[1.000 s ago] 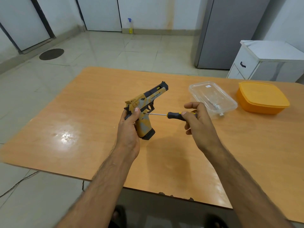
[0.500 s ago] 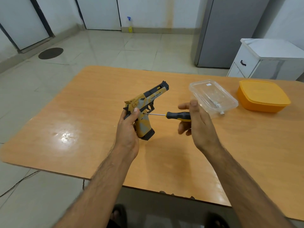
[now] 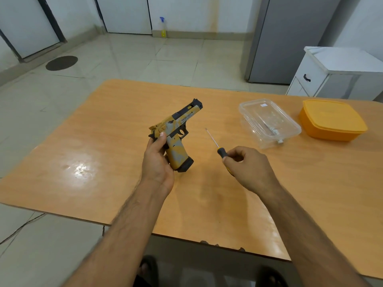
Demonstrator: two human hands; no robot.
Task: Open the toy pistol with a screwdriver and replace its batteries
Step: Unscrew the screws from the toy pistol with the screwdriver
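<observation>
My left hand grips the yellow, grey and black toy pistol by the back of its grip, holding it above the wooden table with the barrel pointing up and to the right. My right hand holds a screwdriver by its black and yellow handle. Its thin metal shaft points up and to the left, with the tip well clear of the pistol.
A clear plastic container with small items inside stands at the right of the table, and an orange lidded box stands beyond it. A white cabinet and a grey fridge are behind the table.
My right hand has pulled the screwdriver out of the pistol's side and drawn it back to the right, with the shaft now angled up. The pistol has stayed in my left hand.
</observation>
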